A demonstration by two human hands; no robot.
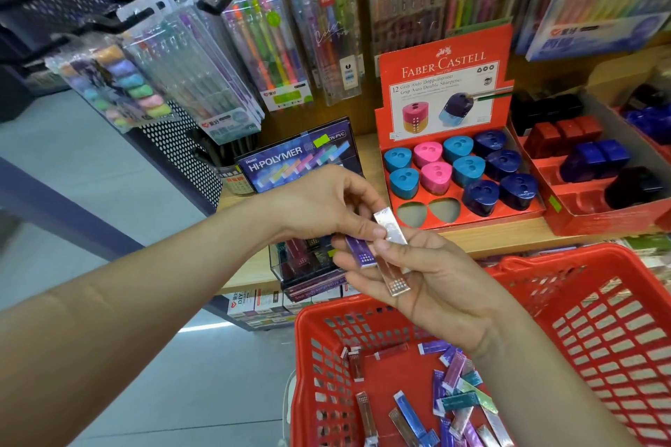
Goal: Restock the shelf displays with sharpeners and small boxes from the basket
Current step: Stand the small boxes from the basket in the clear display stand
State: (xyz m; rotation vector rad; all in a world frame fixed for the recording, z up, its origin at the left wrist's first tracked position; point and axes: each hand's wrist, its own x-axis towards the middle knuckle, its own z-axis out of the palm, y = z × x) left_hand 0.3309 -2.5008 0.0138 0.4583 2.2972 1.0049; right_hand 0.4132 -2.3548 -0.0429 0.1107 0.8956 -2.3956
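Over the red basket (399, 305), the left hand (319, 207) pinches a purple box (359, 252). The right hand (435, 276) grips a silver box (391, 227). More boxes (454, 399) lie in the basket. Sharpeners (468, 167) sit on the shelf (490, 236).

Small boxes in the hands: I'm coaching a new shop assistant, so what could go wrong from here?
1. The purple box and the silver box are held only at the fingertips of the left hand and right hand. One might slip into the basket or onto the floor.
2. The dark display tray sits partly hidden under the hands, so a box could end up in the wrong slot.
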